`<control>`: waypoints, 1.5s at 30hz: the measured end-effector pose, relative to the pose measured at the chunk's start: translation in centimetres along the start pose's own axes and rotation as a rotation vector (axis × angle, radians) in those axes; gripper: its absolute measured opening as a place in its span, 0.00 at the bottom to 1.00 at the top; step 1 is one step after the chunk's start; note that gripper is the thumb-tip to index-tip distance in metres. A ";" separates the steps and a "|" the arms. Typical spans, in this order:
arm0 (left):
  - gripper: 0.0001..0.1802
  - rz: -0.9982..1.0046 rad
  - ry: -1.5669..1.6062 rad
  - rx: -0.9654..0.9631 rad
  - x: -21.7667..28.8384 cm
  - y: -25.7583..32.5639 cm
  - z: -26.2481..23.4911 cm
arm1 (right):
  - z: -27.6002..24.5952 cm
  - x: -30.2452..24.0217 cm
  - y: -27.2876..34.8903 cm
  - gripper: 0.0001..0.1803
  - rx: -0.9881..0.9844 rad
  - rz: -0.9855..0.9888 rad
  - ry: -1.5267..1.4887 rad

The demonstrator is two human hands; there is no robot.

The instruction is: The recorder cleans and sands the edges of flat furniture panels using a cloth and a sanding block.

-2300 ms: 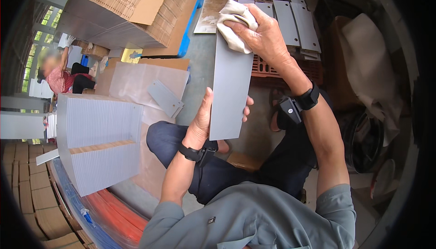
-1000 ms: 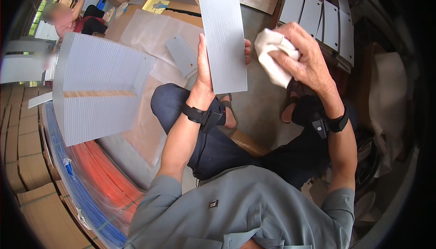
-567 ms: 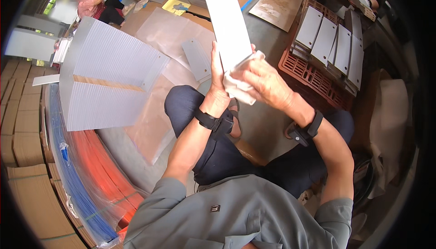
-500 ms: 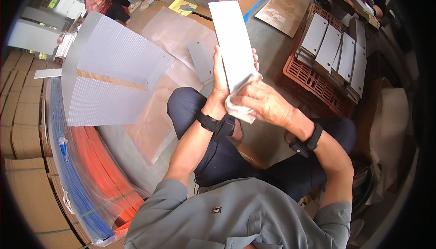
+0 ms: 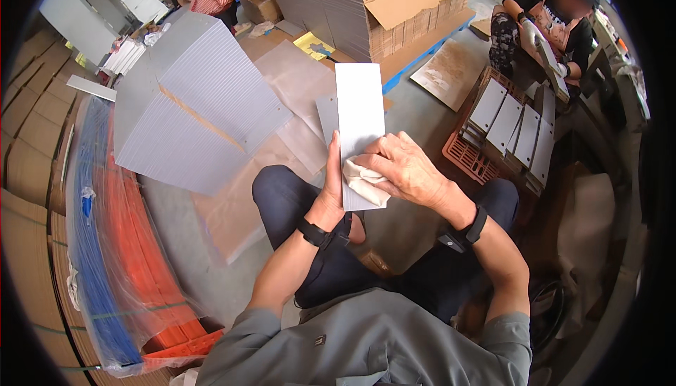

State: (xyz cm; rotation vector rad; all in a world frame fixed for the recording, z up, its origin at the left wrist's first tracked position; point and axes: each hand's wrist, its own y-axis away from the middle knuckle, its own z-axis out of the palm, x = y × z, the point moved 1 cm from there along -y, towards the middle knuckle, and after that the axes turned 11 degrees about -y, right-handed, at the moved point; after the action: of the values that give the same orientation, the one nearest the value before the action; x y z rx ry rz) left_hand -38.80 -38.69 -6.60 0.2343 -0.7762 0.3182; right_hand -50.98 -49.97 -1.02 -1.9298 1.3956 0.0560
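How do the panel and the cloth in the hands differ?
The panel is flat and straight-edged; the cloth is crumpled. The panel is long; the cloth is bunched into a shorter wad. The left hand holds the panel, while the right hand holds the cloth against its face. Both are pale.

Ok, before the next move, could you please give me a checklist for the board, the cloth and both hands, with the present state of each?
1. Left hand holds board: ok, thumb along its left edge.
2. Right hand holds cloth: ok.
3. Cloth against the board's face: ok, on its near half.
4. Whole face visible: not ok, cloth and right hand cover part.
5. Back of the board clean: cannot tell, it is turned away.
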 end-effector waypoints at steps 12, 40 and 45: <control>0.48 -0.088 0.090 -0.160 -0.2 9.7 -4.7 | -2.9 14.6 -8.0 0.17 0.294 0.507 0.139; 0.18 -0.119 -0.818 0.647 12.6 -11.7 -19.8 | 19.9 56.6 -15.5 0.26 -0.155 0.753 -0.142; 0.18 -0.162 -0.916 0.657 12.9 -14.0 -23.0 | 23.5 65.1 -21.7 0.29 0.180 0.839 -0.033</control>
State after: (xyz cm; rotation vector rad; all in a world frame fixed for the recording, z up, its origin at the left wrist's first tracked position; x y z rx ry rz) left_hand -10.17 -41.76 -14.48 1.1079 -1.5287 0.2992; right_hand 2.30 -85.61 -34.89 -1.0871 2.0129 0.3418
